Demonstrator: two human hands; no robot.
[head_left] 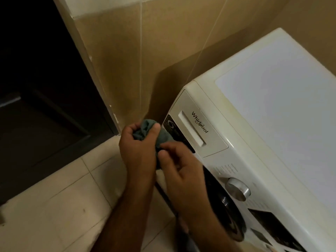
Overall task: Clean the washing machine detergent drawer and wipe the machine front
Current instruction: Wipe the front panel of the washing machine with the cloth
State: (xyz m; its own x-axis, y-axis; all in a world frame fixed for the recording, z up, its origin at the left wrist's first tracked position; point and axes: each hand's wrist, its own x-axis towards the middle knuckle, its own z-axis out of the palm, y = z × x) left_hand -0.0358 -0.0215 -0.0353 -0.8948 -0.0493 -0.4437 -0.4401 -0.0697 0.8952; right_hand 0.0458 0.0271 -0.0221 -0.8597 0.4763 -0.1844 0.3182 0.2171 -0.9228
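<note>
The detergent drawer sits pushed flush into the top left corner of the washing machine, so nothing inside it can be seen; its front carries one long recessed handle and the brand lettering. One grey-green cloth is bunched between two hands just in front of the drawer's lower edge, at about 8 o'clock from the handle. The left hand has its fingers and thumb curled round the upper wad of the cloth. The right hand, at 5 o'clock from the left, pinches the lower end of the same cloth between thumb and fingertips. Whether the cloth touches the machine front cannot be told. On the control panel, one silver dial stands at 5 o'clock from the drawer, and the dark rim of the round door shows below it. Beige wall tiles rise behind, and pale floor tiles lie at 7 o'clock.
</note>
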